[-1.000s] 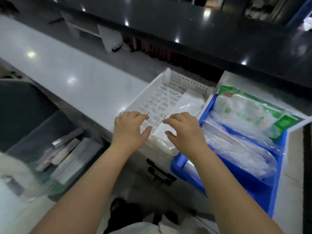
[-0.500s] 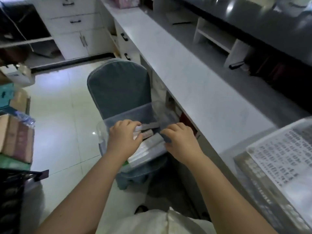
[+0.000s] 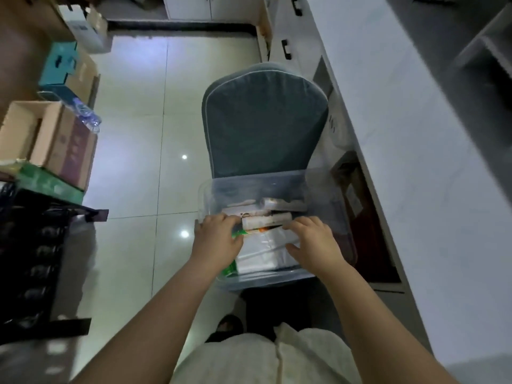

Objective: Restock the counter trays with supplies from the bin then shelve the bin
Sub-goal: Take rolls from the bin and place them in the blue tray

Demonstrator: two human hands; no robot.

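Note:
A clear plastic bin stands on the seat of a grey-blue chair in front of me. It holds a white packet with a green end and, behind that, several long wrapped packs. My left hand curls over the white packet's left end. At its right edge, my right hand pinches the packet between thumb and fingers. The counter trays are out of view.
The white counter runs along the right, with drawers and an open recess beneath it. Cardboard boxes and a black rack line the left. Glossy tiled floor lies between them and the chair.
My view has swung left from the counter trays down to the bin on the chair. Both hands have moved from the white tray into the bin and closed on the white packet.

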